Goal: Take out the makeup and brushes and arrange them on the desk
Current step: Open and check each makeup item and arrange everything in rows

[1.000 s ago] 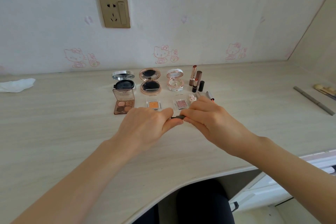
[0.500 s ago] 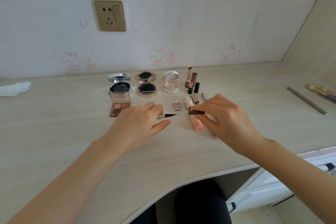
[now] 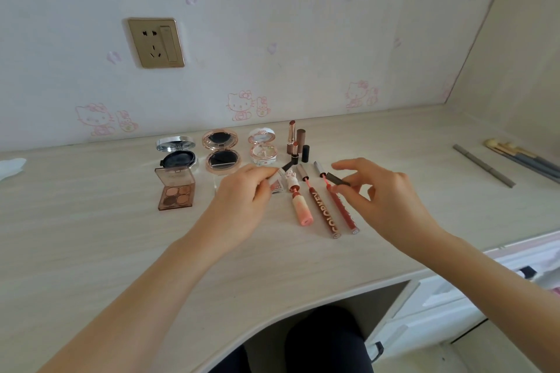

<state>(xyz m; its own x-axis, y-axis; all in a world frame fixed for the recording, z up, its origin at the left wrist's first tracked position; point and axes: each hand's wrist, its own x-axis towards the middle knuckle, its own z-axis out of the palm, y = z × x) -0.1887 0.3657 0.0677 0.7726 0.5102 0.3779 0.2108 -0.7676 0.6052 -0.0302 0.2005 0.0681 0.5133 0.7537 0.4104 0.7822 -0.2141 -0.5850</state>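
My left hand (image 3: 242,195) is closed on a thin eyeliner pen (image 3: 286,166), whose black tip pokes out up and to the right of the fingers. The pen's dark cap (image 3: 338,179) is pinched in my right hand (image 3: 386,200), held just above the desk. Between the hands lie three opened lip tubes: a pink one (image 3: 301,209), a brown lettered one (image 3: 326,213) and a red one (image 3: 344,210). Behind them stand open compacts (image 3: 221,151), lipsticks (image 3: 295,139) and an eyeshadow palette (image 3: 175,189). A small eyeshadow pan (image 3: 276,187) sits by my left fingers.
Brushes (image 3: 522,157) and a grey pencil (image 3: 483,165) lie at the desk's right end. A white tissue (image 3: 10,166) is at the far left. An open white drawer (image 3: 515,266) sits below the curved desk edge (image 3: 272,309) on the right.
The cap has come off the eyeliner pen. My hands have drawn apart, the right one carrying the cap to the right, and the three lip tubes have come into view.
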